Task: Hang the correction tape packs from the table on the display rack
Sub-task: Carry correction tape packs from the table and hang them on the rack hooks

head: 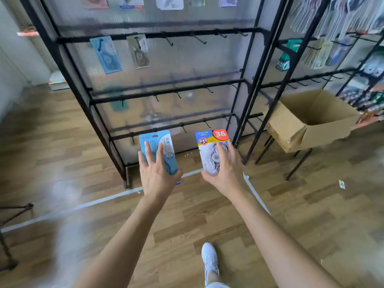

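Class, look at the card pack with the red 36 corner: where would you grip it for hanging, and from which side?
Grip the blue-and-yellow card pack with the red 36 corner by its lower half, fingers round the clear blister, coming from below as the right hand does. Its top edge points up, free for a black rack hook.

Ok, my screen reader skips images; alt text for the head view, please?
A person's left hand holds a light blue correction tape pack and the right hand a pack marked 36, before a black display rack with a few packs hung.
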`<state>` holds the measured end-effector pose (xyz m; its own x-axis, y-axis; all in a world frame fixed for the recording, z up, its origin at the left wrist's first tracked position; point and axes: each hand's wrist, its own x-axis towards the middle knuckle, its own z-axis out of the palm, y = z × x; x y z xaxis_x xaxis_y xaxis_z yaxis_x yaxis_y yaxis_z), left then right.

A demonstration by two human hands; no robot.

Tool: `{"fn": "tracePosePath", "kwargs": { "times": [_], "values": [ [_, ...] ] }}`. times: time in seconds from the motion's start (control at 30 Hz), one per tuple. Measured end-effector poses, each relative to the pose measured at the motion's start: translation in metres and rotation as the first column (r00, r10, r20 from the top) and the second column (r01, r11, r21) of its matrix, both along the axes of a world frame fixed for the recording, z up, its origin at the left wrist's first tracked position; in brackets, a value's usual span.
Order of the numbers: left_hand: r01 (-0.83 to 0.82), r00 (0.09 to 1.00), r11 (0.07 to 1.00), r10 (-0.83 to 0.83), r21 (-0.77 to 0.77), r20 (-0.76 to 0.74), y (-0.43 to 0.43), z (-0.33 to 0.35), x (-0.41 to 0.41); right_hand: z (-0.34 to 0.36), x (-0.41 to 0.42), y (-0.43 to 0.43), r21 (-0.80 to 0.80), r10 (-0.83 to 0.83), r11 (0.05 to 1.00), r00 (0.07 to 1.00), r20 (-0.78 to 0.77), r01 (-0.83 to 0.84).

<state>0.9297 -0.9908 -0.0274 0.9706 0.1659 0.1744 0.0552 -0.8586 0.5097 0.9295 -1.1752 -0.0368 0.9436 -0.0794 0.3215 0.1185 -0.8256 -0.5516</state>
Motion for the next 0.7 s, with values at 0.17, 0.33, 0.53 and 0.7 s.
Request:
{"fn": "tracePosePath", "kwargs": {
  "times": [0.17,0.33,0.53,0.7],
  "values": [
    [-0.095,0.995,0.995,0.095,0.006,0.004,-0.023,0.007,0.087,0.008,0.103,-0.021,-0.01,0.1,0.995,0.995,0.004,-0.1],
    [-0.193,0.98,0.981,0.192,0.013,0.044,-0.023,0.013,0.146,0.018,0.185,-0.019,-0.019,0.187,0.982,0.982,0.022,-0.186],
    [-0.272,0.959,0.962,0.272,-0.006,0.075,0.0,0.016,0.2,0.018,0.248,0.005,0.008,0.289,0.957,0.954,0.078,-0.291],
    [-0.285,0.942,0.958,0.283,-0.019,0.18,0.031,0.023,0.243,0.02,0.292,0.034,-0.004,0.338,0.941,0.936,0.101,-0.339]
  ]
}}
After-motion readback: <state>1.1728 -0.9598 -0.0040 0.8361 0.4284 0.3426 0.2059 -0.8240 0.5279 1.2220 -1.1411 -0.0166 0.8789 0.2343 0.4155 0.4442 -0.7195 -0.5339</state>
